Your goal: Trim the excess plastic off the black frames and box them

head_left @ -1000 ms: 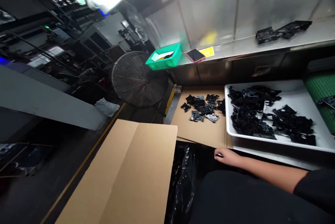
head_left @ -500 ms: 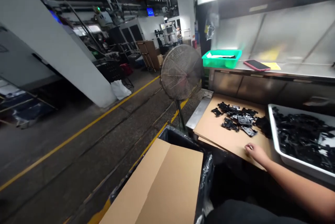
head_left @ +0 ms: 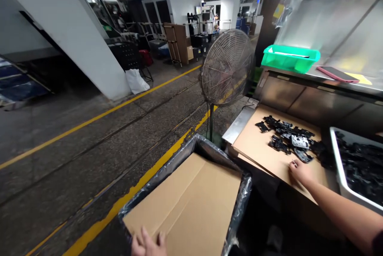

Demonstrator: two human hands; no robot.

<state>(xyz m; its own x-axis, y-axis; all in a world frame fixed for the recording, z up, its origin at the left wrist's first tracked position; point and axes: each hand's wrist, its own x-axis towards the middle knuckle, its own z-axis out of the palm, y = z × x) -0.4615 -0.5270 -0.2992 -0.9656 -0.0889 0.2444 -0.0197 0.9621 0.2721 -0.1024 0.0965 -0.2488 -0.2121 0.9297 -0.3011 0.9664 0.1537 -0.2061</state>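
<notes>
My left hand (head_left: 149, 245) rests at the near edge of a folded cardboard sheet (head_left: 185, 204) that lies over a bin lined with a black plastic bag (head_left: 243, 192). Its fingers are spread flat on the cardboard and grip nothing. My right hand (head_left: 300, 170) lies on a cardboard sheet (head_left: 263, 150) covering the workbench, beside a small pile of black plastic parts (head_left: 287, 138). Its fingers are stretched out and nothing shows between them.
A white tray (head_left: 336, 160) heaped with black parts stands at the right. A pedestal fan (head_left: 226, 68) stands past the bench corner. A green bin (head_left: 290, 58) and a pink phone (head_left: 336, 73) sit on the steel shelf. Yellow floor lines and machines lie to the left.
The view has swung up and to the left. My left hand has come into view on the folded cardboard. My right hand has slid forward on the bench cardboard toward the loose parts.
</notes>
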